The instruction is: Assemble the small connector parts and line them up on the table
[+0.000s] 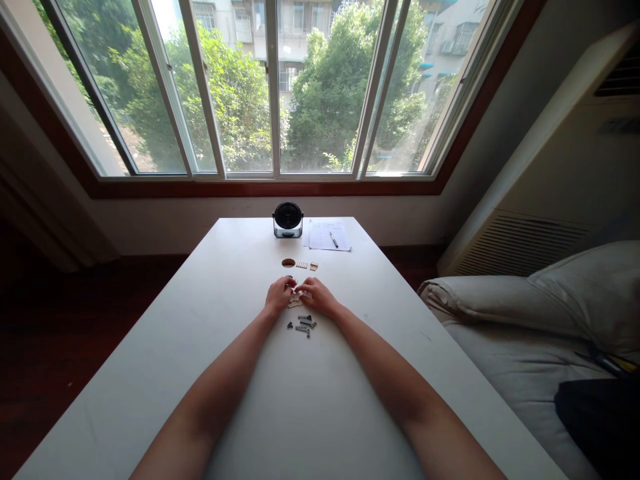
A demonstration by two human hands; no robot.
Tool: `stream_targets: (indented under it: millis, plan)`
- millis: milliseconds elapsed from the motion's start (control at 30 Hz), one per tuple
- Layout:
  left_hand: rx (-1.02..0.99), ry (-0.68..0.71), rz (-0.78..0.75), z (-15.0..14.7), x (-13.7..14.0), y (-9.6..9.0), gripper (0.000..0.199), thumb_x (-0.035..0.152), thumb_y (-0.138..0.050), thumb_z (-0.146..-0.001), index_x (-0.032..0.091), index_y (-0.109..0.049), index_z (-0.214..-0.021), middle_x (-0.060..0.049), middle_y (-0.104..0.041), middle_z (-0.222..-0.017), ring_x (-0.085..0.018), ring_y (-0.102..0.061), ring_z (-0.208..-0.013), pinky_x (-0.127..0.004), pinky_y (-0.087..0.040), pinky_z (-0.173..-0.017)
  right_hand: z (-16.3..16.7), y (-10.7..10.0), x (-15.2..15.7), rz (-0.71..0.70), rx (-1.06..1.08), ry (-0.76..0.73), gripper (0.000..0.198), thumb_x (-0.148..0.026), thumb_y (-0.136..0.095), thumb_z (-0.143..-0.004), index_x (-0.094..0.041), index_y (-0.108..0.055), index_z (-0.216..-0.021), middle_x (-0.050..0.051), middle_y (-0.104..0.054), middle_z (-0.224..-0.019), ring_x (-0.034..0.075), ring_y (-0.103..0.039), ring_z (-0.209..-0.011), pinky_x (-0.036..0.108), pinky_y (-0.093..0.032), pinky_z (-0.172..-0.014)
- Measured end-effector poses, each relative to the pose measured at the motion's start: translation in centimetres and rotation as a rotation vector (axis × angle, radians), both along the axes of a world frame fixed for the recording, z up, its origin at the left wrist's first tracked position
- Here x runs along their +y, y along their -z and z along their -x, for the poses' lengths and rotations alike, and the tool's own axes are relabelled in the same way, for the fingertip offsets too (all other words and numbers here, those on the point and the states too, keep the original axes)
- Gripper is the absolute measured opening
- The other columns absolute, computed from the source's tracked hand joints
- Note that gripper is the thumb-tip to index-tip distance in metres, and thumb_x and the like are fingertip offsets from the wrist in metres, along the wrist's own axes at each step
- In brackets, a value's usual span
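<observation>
Over the white table [250, 413] my left hand [280, 293] and my right hand [317, 296] face each other, fingertips almost meeting. The fingers of both are bent and closed in around something small and pale, too tiny and too covered to name. Beneath and between the hands lie small cream-coloured pieces [294, 303]. Closer to me is a loose group of grey and dark building pieces [305, 322], some long and narrow. Beyond the fingertips sit a studded cream piece [302, 265] and a cream-and-brown piece [314, 266].
A round brown-looking opening or disc [289, 263] is beyond my hands. At the far edge stand a small black fan [288, 217] and papers [323, 233] with a pen [333, 239] on top. A pale sofa [500, 347] borders the table's right side; a window [275, 177] is ahead.
</observation>
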State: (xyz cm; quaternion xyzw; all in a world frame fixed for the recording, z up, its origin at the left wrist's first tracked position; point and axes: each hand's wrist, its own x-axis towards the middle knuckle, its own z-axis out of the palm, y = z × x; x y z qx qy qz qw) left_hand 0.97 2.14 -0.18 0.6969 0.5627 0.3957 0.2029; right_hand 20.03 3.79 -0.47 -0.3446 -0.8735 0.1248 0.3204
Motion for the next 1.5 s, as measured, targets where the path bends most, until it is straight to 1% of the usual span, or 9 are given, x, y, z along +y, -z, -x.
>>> stream_targets:
  millis: [300,433,567,767,967,1067,1233,1367,1500]
  plan:
    - [0.004,-0.008,-0.001,-0.2,-0.5,-0.4,0.022,0.011,-0.051,-0.081,0.021,-0.068,-0.090,-0.004,-0.072,-0.096,-0.019,-0.062,-0.087,-0.031,-0.046,-0.078,0.0,0.4,0.0,-0.053,-0.001,-0.014,0.013,-0.020,-0.071,-0.085,-0.028,-0.074,-0.096,0.005,-0.060,-0.095,0.019,-0.055,-0.092,0.033,-0.047,-0.084]
    - [0.000,0.005,-0.004,-0.3,-0.6,-0.6,0.018,0.016,-0.052,-0.084,0.022,-0.068,-0.091,-0.004,-0.071,-0.096,-0.018,-0.062,-0.085,-0.030,-0.047,-0.077,0.1,0.5,0.1,-0.045,0.034,0.003,0.008,-0.022,-0.070,-0.086,-0.026,-0.073,-0.091,0.004,-0.062,-0.095,0.019,-0.057,-0.091,0.032,-0.047,-0.082]
    - [-0.023,0.004,-0.006,-0.4,-0.5,-0.8,0.019,0.025,-0.050,-0.089,0.022,-0.069,-0.092,-0.004,-0.071,-0.094,-0.018,-0.062,-0.083,-0.029,-0.047,-0.075,0.0,0.4,0.3,0.020,0.153,0.075,0.004,-0.023,-0.065,-0.087,-0.022,-0.069,-0.088,0.003,-0.064,-0.088,0.016,-0.058,-0.079,0.028,-0.048,-0.073]
    - [-0.057,0.069,-0.016,-0.8,-0.8,-1.0,0.018,0.035,-0.055,-0.090,0.023,-0.068,-0.093,-0.003,-0.071,-0.092,-0.016,-0.062,-0.076,-0.028,-0.048,-0.073,-0.2,0.2,0.6,0.139,0.293,0.130,0.010,-0.030,-0.061,-0.086,-0.021,-0.063,-0.083,-0.001,-0.065,-0.074,0.013,-0.056,-0.064,0.026,-0.045,-0.063]
    - [-0.120,0.073,-0.012,-0.6,-0.6,-0.7,0.018,0.035,-0.057,-0.089,0.022,-0.068,-0.094,-0.003,-0.072,-0.088,-0.016,-0.062,-0.075,-0.028,-0.048,-0.070,0.1,-0.1,0.1,0.159,0.342,0.102,0.017,-0.031,-0.061,-0.087,-0.022,-0.065,-0.100,-0.002,-0.065,-0.072,0.013,-0.056,-0.061,0.025,-0.046,-0.062]
    - [-0.194,0.057,0.001,-0.4,-0.3,-0.4,0.019,0.034,-0.056,-0.088,0.022,-0.067,-0.097,-0.002,-0.071,-0.086,-0.015,-0.063,-0.075,-0.027,-0.048,-0.070,0.3,-0.2,0.0,0.145,0.329,0.072,0.021,-0.027,-0.060,-0.086,-0.023,-0.065,-0.106,0.000,-0.067,-0.078,0.014,-0.059,-0.065,0.026,-0.050,-0.067]
    - [-0.291,0.057,0.042,-0.4,-0.2,-0.1,0.022,0.033,-0.057,-0.087,0.021,-0.064,-0.104,-0.001,-0.070,-0.081,-0.014,-0.065,-0.072,-0.026,-0.049,-0.068,0.4,-0.4,-0.1,0.074,0.318,0.055,0.019,-0.023,-0.057,-0.088,-0.022,-0.067,-0.104,0.002,-0.069,-0.085,0.015,-0.062,-0.070,0.029,-0.052,-0.071]
    - [-0.350,0.110,0.049,-0.5,-0.3,-0.2,0.020,0.037,-0.057,-0.088,0.021,-0.064,-0.098,-0.003,-0.070,-0.086,-0.016,-0.067,-0.078,-0.026,-0.050,-0.067,0.3,-0.7,-0.2,0.013,0.306,0.076,0.016,-0.023,-0.055,-0.090,-0.022,-0.068,-0.100,0.004,-0.071,-0.092,0.015,-0.062,-0.072,0.030,-0.053,-0.073]
    - [-0.297,0.086,0.038,-0.6,-0.5,-0.5,0.021,0.037,-0.060,-0.086,0.021,-0.065,-0.099,-0.004,-0.071,-0.094,-0.015,-0.065,-0.076,-0.027,-0.051,-0.069,0.2,-0.8,-0.2,-0.030,0.286,0.115,0.015,-0.023,-0.056,-0.091,-0.021,-0.069,-0.098,0.004,-0.071,-0.088,0.015,-0.061,-0.071,0.029,-0.052,-0.073]
